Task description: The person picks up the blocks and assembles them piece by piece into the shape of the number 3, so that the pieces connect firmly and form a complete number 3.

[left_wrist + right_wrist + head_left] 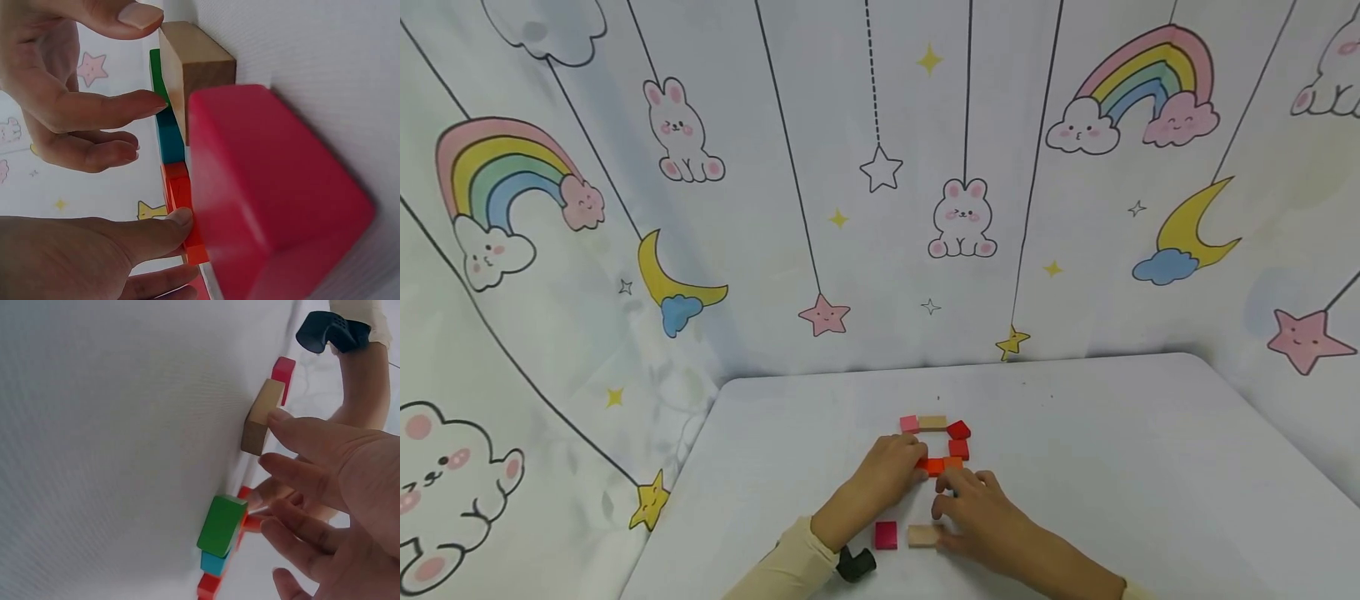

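Note:
My left hand (891, 468) pinches a red-orange block (933, 467) between thumb and fingers, at the end of a short row with an orange block (953, 462). The thumb of my right hand (981, 517) touches one end of a plain wooden block (924, 536); its other fingers are spread and loosely bent above the table. Under those fingers lie a green block (223, 526) and a teal block (214, 562), both hidden by the hand in the head view. Left of the wooden block sits a crimson block (886, 535), large in the left wrist view.
Beyond the hands, a pink block (909, 424), another wooden block (932, 422) and red blocks (958, 450) form a bent line. A dark wrist device (856, 565) shows by the left sleeve. Behind the white table (1112, 433) hangs a patterned curtain (760, 250).

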The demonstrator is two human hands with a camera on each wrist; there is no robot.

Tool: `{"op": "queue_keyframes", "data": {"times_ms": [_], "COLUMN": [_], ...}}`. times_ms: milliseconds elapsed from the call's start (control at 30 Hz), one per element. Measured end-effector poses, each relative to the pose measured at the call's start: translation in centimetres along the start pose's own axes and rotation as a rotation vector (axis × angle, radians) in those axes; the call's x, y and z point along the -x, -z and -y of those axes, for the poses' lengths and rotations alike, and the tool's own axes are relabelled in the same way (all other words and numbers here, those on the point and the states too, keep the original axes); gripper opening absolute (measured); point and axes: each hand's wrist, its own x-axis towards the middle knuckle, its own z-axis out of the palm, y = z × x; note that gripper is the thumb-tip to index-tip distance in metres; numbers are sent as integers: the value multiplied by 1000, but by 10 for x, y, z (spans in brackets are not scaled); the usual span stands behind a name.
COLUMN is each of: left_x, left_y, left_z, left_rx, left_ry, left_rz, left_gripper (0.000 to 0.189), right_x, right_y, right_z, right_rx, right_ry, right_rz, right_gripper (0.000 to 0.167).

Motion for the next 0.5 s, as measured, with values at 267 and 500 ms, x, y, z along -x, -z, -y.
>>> {"op": "queue_keyframes", "data": {"times_ms": [267,500], "left_x": [0,0], "left_y": [2,3], "left_z": [0,0], "left_rx": [9,13], "left_ry": [13,11], "left_rz": [20,23], "left_gripper": [18,18], "right_x": [-3,-3], "right_y": [-3,-4], "right_z": [-4,-7], "right_rx": [19,12], "right_ry": [6,22], "right_rz": [-22,-25], "right_gripper": [21,24]}}
